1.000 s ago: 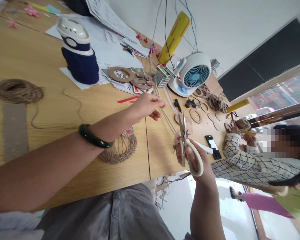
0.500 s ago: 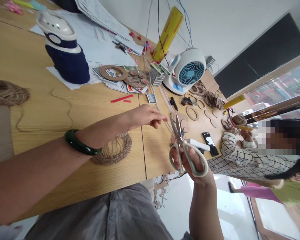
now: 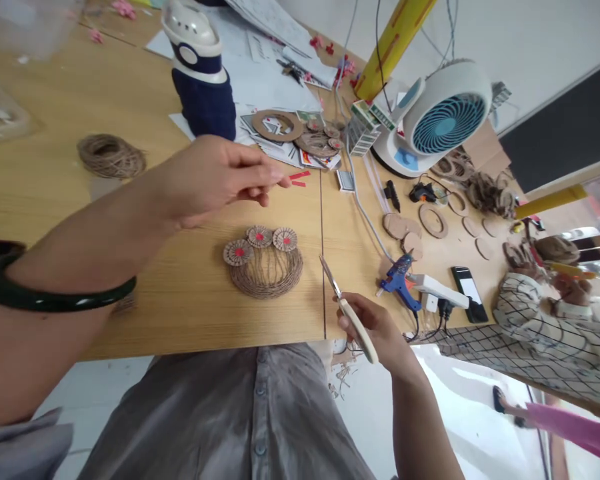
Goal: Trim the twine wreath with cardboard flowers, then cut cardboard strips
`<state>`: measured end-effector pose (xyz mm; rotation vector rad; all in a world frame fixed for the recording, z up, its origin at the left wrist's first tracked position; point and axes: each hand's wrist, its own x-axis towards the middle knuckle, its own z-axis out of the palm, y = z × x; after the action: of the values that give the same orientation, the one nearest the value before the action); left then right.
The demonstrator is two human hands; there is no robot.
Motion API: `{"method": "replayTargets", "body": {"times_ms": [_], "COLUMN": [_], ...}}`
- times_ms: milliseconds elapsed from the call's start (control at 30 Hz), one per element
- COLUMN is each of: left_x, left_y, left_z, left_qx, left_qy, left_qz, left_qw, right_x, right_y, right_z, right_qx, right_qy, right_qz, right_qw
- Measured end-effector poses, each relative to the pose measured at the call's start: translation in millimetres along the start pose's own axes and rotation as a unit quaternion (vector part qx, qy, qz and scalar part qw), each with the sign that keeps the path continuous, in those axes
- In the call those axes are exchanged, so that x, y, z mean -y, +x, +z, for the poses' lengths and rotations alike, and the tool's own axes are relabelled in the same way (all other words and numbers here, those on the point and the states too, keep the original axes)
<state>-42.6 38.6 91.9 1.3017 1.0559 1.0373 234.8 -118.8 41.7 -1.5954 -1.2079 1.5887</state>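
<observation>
My right hand (image 3: 373,330) grips cream-handled scissors (image 3: 354,321) near the table's front edge, blades together and pointing up and left. Higher on the left, my left hand (image 3: 215,180) hovers over the table with thumb and fingers pinched; whatever may be between them is too small to make out. Between and below the hands lies a twine-wound ring (image 3: 267,285) with three pleated rosettes (image 3: 260,236) with red centres along its upper edge. Just past the left fingertips are red strips (image 3: 300,176). A coil of twine (image 3: 111,156) rests behind the left forearm.
A blue glue gun (image 3: 400,283) and white power strip (image 3: 437,291) lie right of the scissors, beside a phone (image 3: 469,293). Farther back stand a white fan (image 3: 433,127) and a navy-and-white appliance (image 3: 203,87). Cardboard rings (image 3: 433,221) lie near another person's sleeve (image 3: 525,300).
My left hand has drawn away from the scissors, leftward and up. The scissors have closed and turned edge-on, lower down. The view has shifted, uncovering the ring's rosettes and the glue gun.
</observation>
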Motion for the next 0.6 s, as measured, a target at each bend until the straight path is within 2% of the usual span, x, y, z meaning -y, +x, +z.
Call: {"method": "replayTargets", "body": {"times_ms": [133, 267, 433, 600], "left_x": [20, 42, 54, 69], "left_y": [-28, -49, -64, -66], "left_z": [-30.2, -45.8, -48.3, -39.5], "left_qx": [-0.032, -0.048, -0.049, 0.013], "left_qy": [0.024, 0.051, 0.058, 0.120], "left_qz": [-0.027, -0.046, -0.088, -0.108], "left_qw": [0.999, 0.997, 0.993, 0.987], "right_x": [0, 4, 3, -2], "right_y": [7, 11, 17, 24], "right_z": [20, 34, 42, 46], "right_qx": [0.031, 0.072, 0.049, 0.047], "right_qy": [0.024, 0.086, 0.106, 0.115], "right_qz": [0.046, 0.110, 0.123, 0.130], "right_qw": [0.998, 0.988, 0.985, 0.984]}}
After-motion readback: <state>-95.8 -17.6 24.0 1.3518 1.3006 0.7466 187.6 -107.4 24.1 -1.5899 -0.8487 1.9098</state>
